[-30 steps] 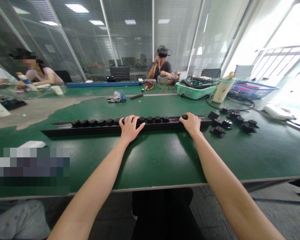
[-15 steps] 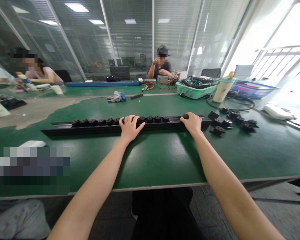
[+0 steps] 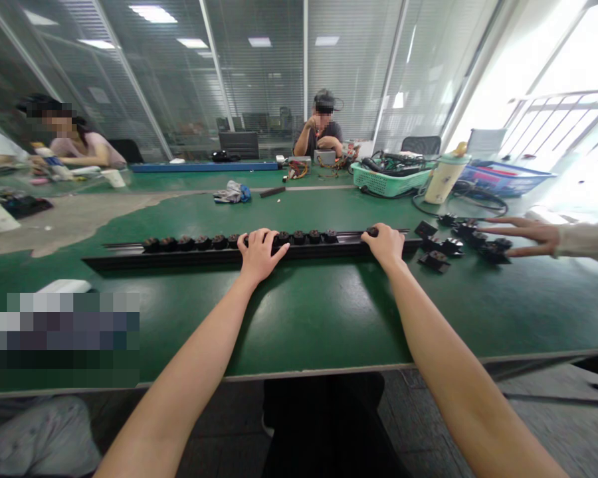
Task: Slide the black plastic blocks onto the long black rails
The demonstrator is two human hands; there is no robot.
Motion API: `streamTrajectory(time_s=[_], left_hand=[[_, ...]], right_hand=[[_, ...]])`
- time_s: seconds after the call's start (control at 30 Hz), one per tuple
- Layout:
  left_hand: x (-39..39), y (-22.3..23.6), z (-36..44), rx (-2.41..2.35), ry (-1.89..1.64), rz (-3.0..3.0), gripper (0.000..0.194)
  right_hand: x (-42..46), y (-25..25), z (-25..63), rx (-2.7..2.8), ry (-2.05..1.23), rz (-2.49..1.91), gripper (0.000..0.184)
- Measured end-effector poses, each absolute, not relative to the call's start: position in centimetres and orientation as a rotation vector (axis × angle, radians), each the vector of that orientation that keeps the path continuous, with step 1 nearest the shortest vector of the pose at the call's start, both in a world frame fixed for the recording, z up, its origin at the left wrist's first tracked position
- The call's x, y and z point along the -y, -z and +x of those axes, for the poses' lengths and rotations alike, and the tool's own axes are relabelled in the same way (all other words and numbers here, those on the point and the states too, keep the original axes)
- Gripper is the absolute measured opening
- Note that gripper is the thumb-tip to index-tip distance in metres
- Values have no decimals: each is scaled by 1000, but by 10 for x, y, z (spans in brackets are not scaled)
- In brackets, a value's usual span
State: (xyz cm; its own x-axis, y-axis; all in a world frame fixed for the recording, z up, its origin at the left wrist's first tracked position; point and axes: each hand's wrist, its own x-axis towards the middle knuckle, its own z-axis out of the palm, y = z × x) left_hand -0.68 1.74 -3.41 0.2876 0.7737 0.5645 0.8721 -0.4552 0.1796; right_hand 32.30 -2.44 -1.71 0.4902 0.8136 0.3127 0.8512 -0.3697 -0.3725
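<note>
My left hand (image 3: 262, 255) lies over a long black rail (image 3: 194, 259), its fingers curled across a row of several small black fittings (image 3: 199, 243). My right hand (image 3: 387, 245) grips the same rail near its right end, next to a black knob-like fitting (image 3: 372, 232). The fingers hide the fittings beneath them. Several loose black brackets (image 3: 434, 261) lie just right of the rail. A co-worker's hand (image 3: 525, 237) reaches in from the right, just above those brackets.
The green workbench's front edge (image 3: 329, 370) runs below my arms. Further back stand a green basket of cables (image 3: 389, 182), a cream bottle (image 3: 441, 180), a blue basket (image 3: 503, 179) and a crumpled cloth (image 3: 232, 193). A seated person works across the bench.
A co-worker's hand has entered from the right, over the loose brackets. My own hands have stayed almost in place on the rail.
</note>
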Motion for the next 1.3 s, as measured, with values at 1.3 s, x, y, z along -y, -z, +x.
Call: streamTrajectory(time_s=[1.3], left_hand=[[-17, 33, -7, 1558, 875, -2390, 44]], right_hand=[[24, 18, 318, 1341, 91, -2335, 39]])
